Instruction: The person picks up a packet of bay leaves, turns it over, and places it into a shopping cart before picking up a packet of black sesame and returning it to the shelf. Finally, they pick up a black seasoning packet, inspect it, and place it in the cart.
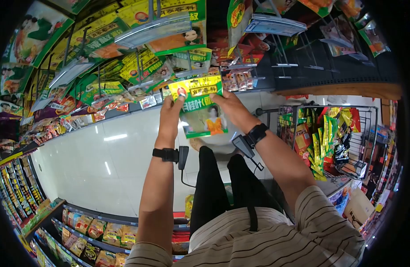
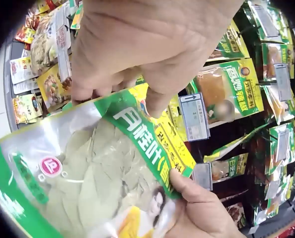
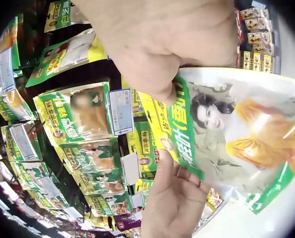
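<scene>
Both hands hold up one packet of bay leaves (image 1: pixel 197 107), yellow and green with a clear window, in front of the hanging racks. My left hand (image 1: pixel 170 118) pinches its left edge near the top, thumb on the front. On the opposite edge, my right hand (image 1: pixel 236 111) pinches it the same way. Dry greyish leaves (image 2: pixel 95 173) show through the window in the left wrist view. A printed figure in orange (image 3: pixel 261 134) fills the lower corner in the right wrist view. The fingers behind the packet are mostly hidden.
Hooks with spice packets (image 1: pixel 147 66) and price tags (image 3: pixel 121 111) hang just beyond the hands. A wire shopping cart (image 1: pixel 367 133) holding several bright bags (image 1: pixel 323 138) stands at the right. Low shelves of bagged goods (image 1: pixel 96 227) lie at the lower left, across the pale tiled floor (image 1: pixel 94 160).
</scene>
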### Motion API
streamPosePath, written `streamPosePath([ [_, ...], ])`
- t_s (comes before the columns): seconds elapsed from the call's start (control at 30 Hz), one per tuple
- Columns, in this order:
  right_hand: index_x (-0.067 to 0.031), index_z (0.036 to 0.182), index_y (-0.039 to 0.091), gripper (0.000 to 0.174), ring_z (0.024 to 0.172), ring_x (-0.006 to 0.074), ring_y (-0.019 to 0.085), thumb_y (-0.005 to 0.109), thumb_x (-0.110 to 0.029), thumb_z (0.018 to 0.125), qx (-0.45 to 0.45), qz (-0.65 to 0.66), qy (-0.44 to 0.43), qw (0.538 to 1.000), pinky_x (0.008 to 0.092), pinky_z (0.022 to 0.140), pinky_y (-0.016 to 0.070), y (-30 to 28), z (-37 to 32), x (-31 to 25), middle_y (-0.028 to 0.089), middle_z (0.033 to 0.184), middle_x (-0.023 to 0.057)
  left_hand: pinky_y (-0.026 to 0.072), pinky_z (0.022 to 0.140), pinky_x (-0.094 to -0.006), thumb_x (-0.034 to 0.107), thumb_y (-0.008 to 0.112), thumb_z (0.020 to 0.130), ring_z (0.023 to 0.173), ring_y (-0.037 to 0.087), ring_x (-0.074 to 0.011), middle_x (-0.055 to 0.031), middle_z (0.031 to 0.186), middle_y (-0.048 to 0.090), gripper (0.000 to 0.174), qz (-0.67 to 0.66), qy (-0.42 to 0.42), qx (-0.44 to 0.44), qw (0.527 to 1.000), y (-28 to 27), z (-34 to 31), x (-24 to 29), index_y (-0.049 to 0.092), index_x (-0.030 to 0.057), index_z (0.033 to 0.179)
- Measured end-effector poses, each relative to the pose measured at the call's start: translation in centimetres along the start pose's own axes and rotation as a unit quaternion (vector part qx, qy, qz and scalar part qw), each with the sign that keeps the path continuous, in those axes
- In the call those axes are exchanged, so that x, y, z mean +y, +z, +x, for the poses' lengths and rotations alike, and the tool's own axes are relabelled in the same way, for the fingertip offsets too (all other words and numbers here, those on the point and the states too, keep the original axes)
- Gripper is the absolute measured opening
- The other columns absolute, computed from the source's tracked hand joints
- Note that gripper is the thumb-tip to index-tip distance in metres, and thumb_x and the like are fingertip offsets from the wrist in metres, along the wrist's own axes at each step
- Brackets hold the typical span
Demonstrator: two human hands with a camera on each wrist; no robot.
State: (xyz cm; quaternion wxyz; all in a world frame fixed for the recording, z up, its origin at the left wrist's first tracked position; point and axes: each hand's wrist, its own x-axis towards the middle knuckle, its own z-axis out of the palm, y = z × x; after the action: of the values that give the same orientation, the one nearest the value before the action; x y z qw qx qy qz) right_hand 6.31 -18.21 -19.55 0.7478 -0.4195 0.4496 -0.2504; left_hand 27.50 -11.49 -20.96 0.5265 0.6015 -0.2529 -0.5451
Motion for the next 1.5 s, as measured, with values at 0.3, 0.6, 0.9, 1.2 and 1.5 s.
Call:
streamPosePath([
  [0.3, -0.0011, 0.12, 0.063, 0.033, 0.097, 0.0104, 0.058, 0.058, -0.027, 0.099, 0.046, -0.034, -0.055, 0.997, 0.0288, 0.087, 0.046, -0.1, 4.0, -1.2, 0.067, 0.107, 0.003, 0.029, 0.063, -0.0198, 0.028, 0.062, 0.098, 0.074, 0.039, 0.0004, 0.0104, 0.091, 0.059, 0.017, 0.035, 0.039, 0.009, 0.999, 0.8, 4.6, 2.5, 0.064, 0.0134, 0.106],
  [0.6, -0.0002, 0.116, 0.064, 0.033, 0.087, 0.0088, 0.055, 0.058, -0.028, 0.1, 0.048, -0.107, -0.029, 0.993, 0.0289, 0.081, 0.0469, 0.1, 3.2, -3.4, 0.067, 0.1, 0.0019, 0.0344, 0.071, -0.0225, 0.031, 0.06, 0.099, 0.084, 0.045, -0.0047, 0.0048, 0.095, 0.058, 0.025, 0.097, 0.056, 0.008, 0.994, 0.4, 4.5, 3.5, 0.061, 0.0075, 0.107],
  [0.9, 0.0006, 0.116, 0.064, 0.036, 0.095, 0.0083, 0.056, 0.06, -0.031, 0.099, 0.053, -0.05, -0.053, 0.996, 0.0275, 0.086, 0.0454, 0.1, 3.6, -3.6, 0.067, 0.104, 0.0023, 0.0374, 0.083, -0.024, 0.025, 0.058, 0.1, 0.089, 0.047, -0.0065, 0.002, 0.1, 0.059, 0.021, 0.081, 0.046, 0.015, 0.996, 0.7, 4.8, 3.9, 0.06, 0.0057, 0.109],
  [1.2, 0.0002, 0.113, 0.065, 0.032, 0.087, 0.0123, 0.058, 0.059, -0.027, 0.098, 0.103, -0.025, -0.091, 0.99, 0.0318, 0.081, 0.0472, 0.5, 6.4, -2.0, 0.069, 0.098, 0.0063, 0.04, 0.099, -0.0321, 0.027, 0.058, 0.099, 0.109, 0.052, -0.0184, -0.0101, 0.124, 0.057, 0.043, 0.166, 0.148, 0.044, 0.974, 0.6, 4.4, 2.8, 0.052, -0.0029, 0.129],
  [1.5, -0.0059, 0.118, 0.064, 0.031, 0.089, 0.011, 0.059, 0.059, -0.029, 0.098, 0.204, -0.013, -0.128, 0.97, 0.0285, 0.083, 0.0475, 2.0, 10.3, -2.4, 0.068, 0.096, 0.0047, 0.0409, 0.104, -0.0338, 0.027, 0.059, 0.099, 0.119, 0.055, -0.0219, -0.0151, 0.126, 0.059, 0.043, 0.195, 0.061, 0.029, 0.979, 1.1, 4.0, 1.8, 0.053, 0.0, 0.131],
])
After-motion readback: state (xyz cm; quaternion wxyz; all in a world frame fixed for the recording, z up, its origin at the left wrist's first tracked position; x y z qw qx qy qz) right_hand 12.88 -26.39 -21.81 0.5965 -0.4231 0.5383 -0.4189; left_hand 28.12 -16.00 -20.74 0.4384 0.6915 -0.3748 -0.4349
